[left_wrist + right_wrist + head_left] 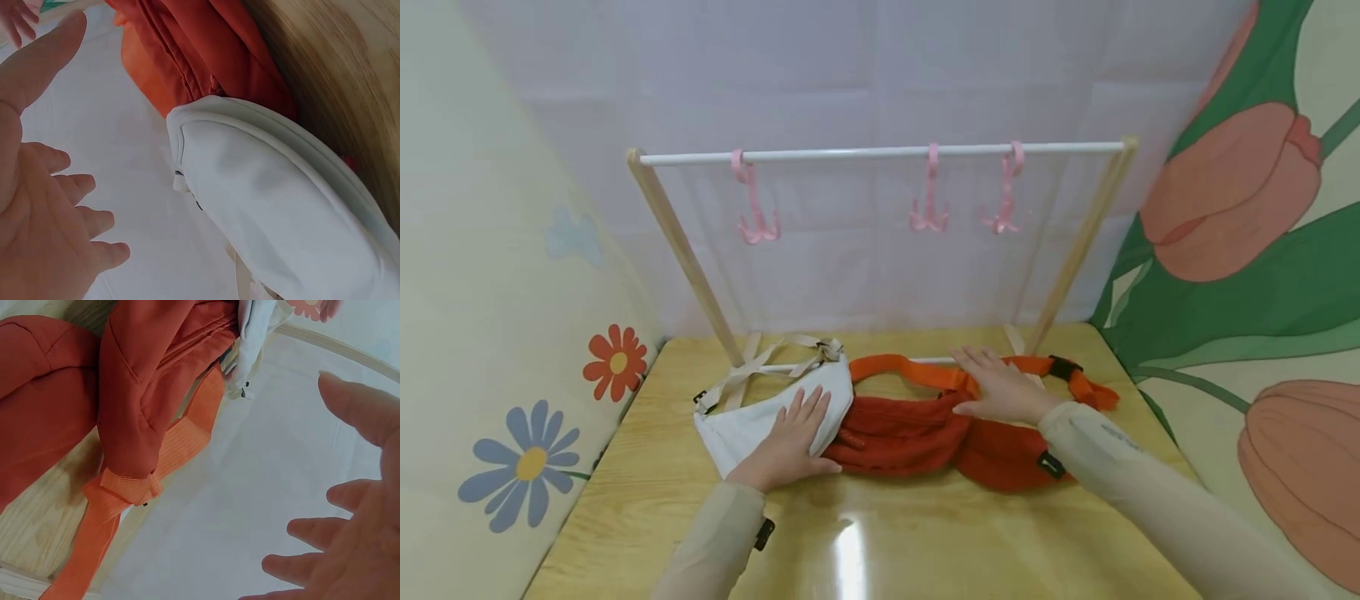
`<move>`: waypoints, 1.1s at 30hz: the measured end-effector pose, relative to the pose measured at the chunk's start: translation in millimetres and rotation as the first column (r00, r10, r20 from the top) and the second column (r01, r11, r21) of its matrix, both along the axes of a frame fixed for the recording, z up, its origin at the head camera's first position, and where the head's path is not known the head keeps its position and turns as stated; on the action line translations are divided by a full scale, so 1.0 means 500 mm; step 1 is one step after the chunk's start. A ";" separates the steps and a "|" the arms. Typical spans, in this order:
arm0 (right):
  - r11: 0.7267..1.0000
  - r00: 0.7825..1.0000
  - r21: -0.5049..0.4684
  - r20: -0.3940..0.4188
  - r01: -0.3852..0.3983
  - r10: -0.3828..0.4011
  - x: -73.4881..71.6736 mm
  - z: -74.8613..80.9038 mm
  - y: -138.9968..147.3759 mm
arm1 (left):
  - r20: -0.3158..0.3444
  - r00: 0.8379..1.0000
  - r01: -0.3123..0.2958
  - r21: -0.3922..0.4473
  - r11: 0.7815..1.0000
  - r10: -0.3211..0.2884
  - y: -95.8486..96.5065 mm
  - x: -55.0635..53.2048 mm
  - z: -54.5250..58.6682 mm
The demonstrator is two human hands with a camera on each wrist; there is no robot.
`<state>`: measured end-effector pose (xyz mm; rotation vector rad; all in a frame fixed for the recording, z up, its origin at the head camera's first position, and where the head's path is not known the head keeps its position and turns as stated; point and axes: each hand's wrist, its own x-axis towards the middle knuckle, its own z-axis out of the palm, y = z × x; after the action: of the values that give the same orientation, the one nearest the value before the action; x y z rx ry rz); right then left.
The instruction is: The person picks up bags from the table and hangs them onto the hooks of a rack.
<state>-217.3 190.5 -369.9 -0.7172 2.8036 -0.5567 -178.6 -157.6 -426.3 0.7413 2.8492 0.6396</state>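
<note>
Basically both hands empty, fingers spread: left hand [793, 442] over the white bag [741, 427], right hand [1000, 390] by the red bags [898, 433]; can't tell contact. Bags overlap at the rack's [842, 154] foot, table [970, 542] taking their weight. Pink hooks [930, 192] hang atop the rack, ring ends apparently keeping them on.

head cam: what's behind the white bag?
Behind the white bag: its beige strap, a wooden rack foot and part of the lower white rod. The bag covers whatever is directly under it, so I can't tell how far the foot runs there.
</note>
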 end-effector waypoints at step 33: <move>0.993 0.999 -0.115 -0.028 0.041 -0.044 0.000 -0.042 0.006 | 0.024 0.998 0.055 0.200 0.978 -0.061 0.057 0.026 -0.082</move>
<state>-217.1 193.8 -390.8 -0.6941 2.8403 -0.7247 -165.4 -129.1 -467.4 0.8327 2.7524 0.9296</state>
